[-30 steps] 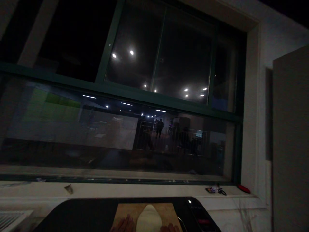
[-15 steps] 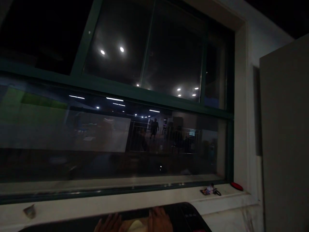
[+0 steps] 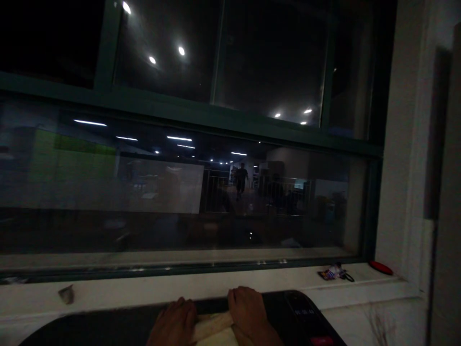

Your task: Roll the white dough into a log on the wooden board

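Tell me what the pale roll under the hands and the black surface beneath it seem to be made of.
The roll: probably soft dough, matt and cream-coloured, long and uneven under the left hand and right hand. The black surface: smooth, perhaps glass or plastic, with a small display set in it; the dark picture leaves this open.

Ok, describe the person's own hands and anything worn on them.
Both the left hand and the right hand are bare: no gloves, and no ring, watch or sleeve shows in the dim light. Only the hands and a little wrist come into the frame at its bottom edge.
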Motion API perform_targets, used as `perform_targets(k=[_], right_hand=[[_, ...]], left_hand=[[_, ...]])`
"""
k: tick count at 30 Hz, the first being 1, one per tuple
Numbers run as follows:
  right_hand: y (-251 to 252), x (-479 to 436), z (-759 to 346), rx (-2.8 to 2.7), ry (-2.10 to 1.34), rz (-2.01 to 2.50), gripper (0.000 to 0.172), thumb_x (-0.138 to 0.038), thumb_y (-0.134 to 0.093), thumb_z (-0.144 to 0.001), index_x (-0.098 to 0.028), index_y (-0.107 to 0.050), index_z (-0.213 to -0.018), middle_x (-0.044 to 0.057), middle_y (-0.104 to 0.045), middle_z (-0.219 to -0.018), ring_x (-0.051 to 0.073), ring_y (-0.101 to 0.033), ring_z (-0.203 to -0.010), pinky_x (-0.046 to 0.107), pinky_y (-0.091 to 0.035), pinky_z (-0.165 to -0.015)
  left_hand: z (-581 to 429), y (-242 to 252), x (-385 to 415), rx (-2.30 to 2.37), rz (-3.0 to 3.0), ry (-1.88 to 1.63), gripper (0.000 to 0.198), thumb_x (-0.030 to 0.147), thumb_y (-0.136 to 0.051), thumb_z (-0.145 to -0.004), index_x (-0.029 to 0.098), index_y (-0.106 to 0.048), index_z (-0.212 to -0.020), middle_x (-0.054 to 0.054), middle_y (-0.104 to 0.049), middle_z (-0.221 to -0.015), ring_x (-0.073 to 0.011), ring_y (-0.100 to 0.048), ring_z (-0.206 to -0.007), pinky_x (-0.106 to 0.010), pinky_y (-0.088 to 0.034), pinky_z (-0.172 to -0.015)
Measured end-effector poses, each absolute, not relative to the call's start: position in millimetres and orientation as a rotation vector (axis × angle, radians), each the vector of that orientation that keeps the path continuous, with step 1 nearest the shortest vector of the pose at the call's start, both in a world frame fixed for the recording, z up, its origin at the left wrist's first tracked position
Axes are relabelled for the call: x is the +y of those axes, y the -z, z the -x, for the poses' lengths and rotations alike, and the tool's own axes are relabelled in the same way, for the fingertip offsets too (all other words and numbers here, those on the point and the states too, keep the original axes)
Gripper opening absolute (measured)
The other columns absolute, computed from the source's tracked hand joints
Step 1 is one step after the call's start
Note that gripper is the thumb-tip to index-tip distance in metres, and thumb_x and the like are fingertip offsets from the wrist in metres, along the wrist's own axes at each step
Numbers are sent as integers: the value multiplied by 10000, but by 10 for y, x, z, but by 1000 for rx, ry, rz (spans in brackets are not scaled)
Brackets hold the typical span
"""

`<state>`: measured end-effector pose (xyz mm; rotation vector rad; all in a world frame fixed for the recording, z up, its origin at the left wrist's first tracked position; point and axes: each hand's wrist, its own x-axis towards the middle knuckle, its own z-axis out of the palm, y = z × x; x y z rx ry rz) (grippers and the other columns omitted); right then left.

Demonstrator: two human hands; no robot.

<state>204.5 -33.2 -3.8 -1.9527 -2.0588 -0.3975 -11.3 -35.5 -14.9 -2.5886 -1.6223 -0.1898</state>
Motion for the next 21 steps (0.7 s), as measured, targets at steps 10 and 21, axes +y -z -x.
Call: perform_targets(k=[10, 21], right_hand=[[-45, -387, -2049, -2012, 415, 1920, 437, -244, -296, -968, -201, -723, -884, 92, -730, -898, 234, -672, -874, 339, -482, -758], [257, -835, -2237, -2105, 325, 1815, 475, -218, -294, -938, -116, -559, -1319, 98, -583, -1339, 244, -505, -1264, 372, -394, -1077]], left_hand=[[53, 30, -542, -1697, 2516, 400, 379, 186, -380, -862, 199, -619, -1156, -108, -632, -1264, -279, -497, -1269, -479, -411, -1027], [110, 203, -747, -1641, 2704, 487, 484, 347, -305, -939, 251, -459, -1388, -14, -409, -1472, -256, -349, -1379, -439, -334, -1158]])
